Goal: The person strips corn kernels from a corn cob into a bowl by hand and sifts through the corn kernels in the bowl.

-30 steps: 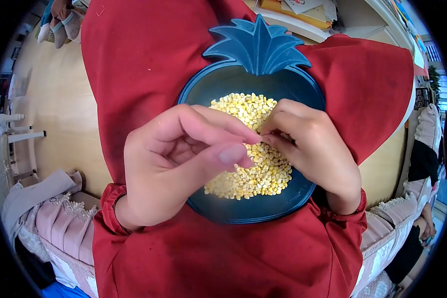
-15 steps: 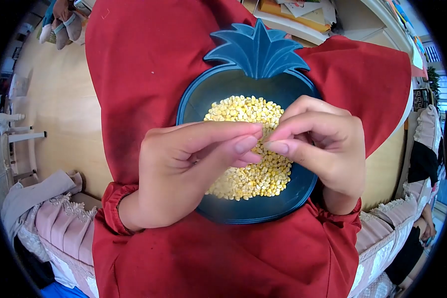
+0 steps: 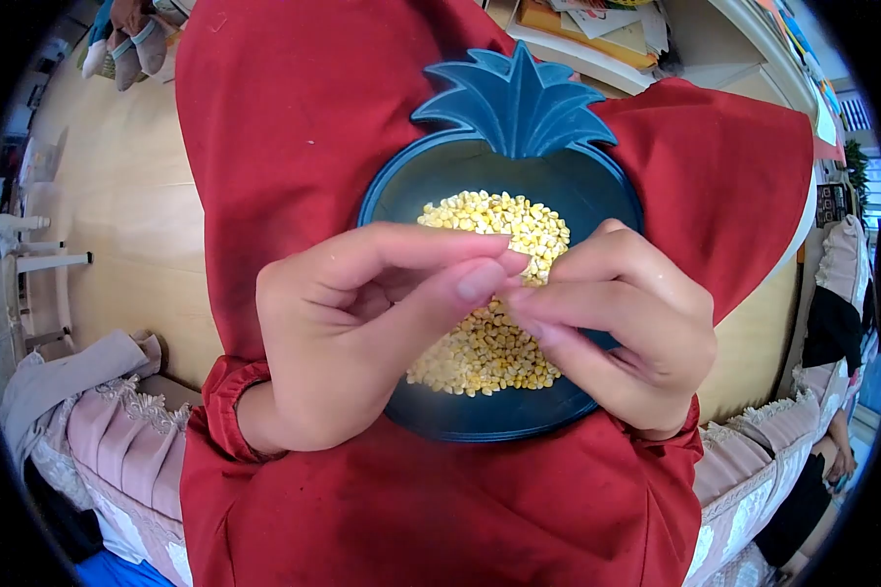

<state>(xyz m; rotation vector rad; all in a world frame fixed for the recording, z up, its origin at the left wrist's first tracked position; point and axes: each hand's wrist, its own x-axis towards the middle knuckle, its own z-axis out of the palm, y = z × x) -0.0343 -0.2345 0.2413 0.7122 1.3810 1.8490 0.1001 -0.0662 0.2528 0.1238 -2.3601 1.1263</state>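
A dark teal pineapple-shaped tray [image 3: 609, 186] rests on the red cloth over my lap, its leafy crown pointing away from me. Pale yellow corn kernels [image 3: 499, 217] are heaped in its middle. Above the heap, my left hand [image 3: 362, 323] is closed, thumb and fingertips pinched together. My right hand [image 3: 626, 323] is closed in a pinch too, its fingertips close against the left ones. Whatever sits between the fingertips is too small or too hidden to make out.
Red fabric [image 3: 284, 147] spreads around the tray. A pink ruffled sofa [image 3: 127, 450] lies behind on both sides. A person's hand [image 3: 837, 465] shows at far right. Papers lie on a shelf [image 3: 597, 39] at the top. White furniture legs [image 3: 54, 262] stand left.
My right hand has turned and dropped slightly, its fingers closing in towards the left fingertips. My left hand has shifted a little to the left. The tray appears slightly further right.
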